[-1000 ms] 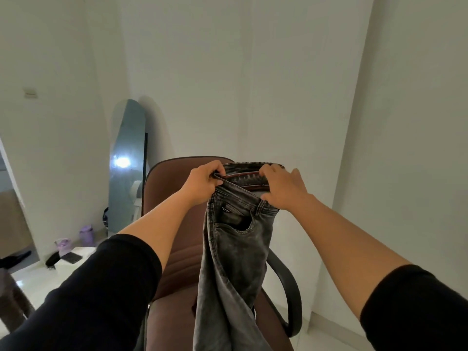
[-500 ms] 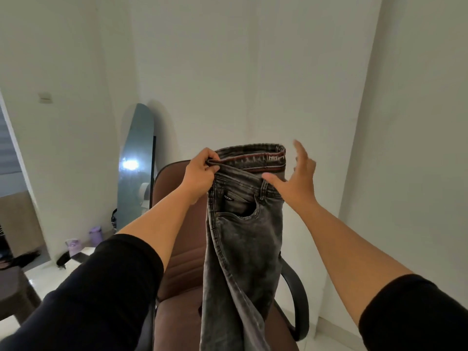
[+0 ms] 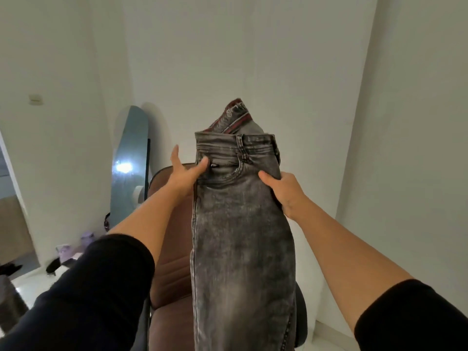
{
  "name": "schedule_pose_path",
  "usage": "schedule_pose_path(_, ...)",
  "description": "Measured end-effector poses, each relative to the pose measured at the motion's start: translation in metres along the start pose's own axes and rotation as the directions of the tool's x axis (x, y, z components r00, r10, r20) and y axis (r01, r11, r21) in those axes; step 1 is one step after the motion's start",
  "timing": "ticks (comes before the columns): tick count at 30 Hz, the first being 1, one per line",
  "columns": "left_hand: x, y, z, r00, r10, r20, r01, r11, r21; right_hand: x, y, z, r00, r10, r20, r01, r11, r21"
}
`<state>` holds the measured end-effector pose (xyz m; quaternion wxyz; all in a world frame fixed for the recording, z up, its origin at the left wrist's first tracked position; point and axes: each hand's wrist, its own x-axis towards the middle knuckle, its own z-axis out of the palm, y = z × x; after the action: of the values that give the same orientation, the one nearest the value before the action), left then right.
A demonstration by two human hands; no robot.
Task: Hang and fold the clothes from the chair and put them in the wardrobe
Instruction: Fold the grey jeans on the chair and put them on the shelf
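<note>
I hold up a pair of grey washed jeans (image 3: 240, 224), waistband on top, legs hanging down out of frame. Behind them stands the brown padded chair (image 3: 172, 249). My right hand (image 3: 283, 191) grips the jeans' right edge just below the waistband, with the thumb on the front and the fingers hidden behind the cloth. At the left edge, near the front pocket, is my left hand (image 3: 183, 171). Its thumb touches the denim, and its fingers point straight up beside the cloth. The wardrobe is not in view.
A tall mirror (image 3: 131, 163) leans on the white wall left of the chair. Purple containers (image 3: 87, 236) and dark items lie on the floor below it. The chair's black armrest (image 3: 301, 317) sticks out at the lower right. A doorway opens at far left.
The jeans rose and now face me flat. My left hand let go of the waistband and opened at the left edge. My right hand, open before, now grips the right edge.
</note>
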<state>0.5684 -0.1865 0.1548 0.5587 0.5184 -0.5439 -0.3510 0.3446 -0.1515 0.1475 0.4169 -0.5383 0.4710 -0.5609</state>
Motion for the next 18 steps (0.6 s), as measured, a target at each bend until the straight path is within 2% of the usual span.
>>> schedule_pose_path(1,-0.006,-0.017,0.0,0.99,-0.116,0.086,0.118,0.993,-0.025,0.003,-0.006,0.004,1.0,-0.008,-0.025,0.009,0.999,0.04)
schedule_pose_path(3,-0.022,-0.051,0.006,0.915,-0.303,0.267,0.327,0.943,-0.053,0.009,-0.02,0.008,0.999,-0.025,-0.048,0.031,0.992,0.119)
schedule_pose_path(5,-0.036,-0.076,0.016,0.836,-0.335,0.435,0.417,0.903,-0.105,0.019,-0.031,0.01,0.996,-0.041,-0.076,0.051,0.989,0.139)
schedule_pose_path(6,-0.039,-0.083,0.022,0.841,-0.293,0.454,0.399,0.904,-0.156,0.024,-0.035,0.011,0.993,-0.046,-0.111,0.056,0.995,0.085)
schedule_pose_path(8,-0.033,-0.085,0.026,0.914,-0.174,0.367,0.266,0.939,-0.218,0.035,-0.038,0.009,0.979,-0.074,-0.191,0.062,0.996,-0.071)
schedule_pose_path(10,-0.024,-0.074,0.025,0.977,-0.031,0.212,0.073,0.978,-0.195,0.039,-0.037,0.001,0.982,-0.076,-0.171,0.058,0.993,-0.107)
schedule_pose_path(13,-0.015,-0.048,0.026,0.991,0.126,0.037,-0.11,0.951,-0.29,0.031,-0.026,-0.012,0.996,-0.006,0.084,0.005,1.0,0.019)
schedule_pose_path(16,-0.003,-0.016,0.036,0.986,0.146,-0.086,-0.166,0.93,-0.328,0.011,0.003,-0.017,0.976,0.018,0.216,-0.041,0.994,0.101)
schedule_pose_path(18,0.006,-0.006,0.041,0.985,0.129,-0.112,-0.158,0.936,-0.314,0.0,0.029,-0.018,0.954,0.083,0.288,-0.141,0.973,0.185)
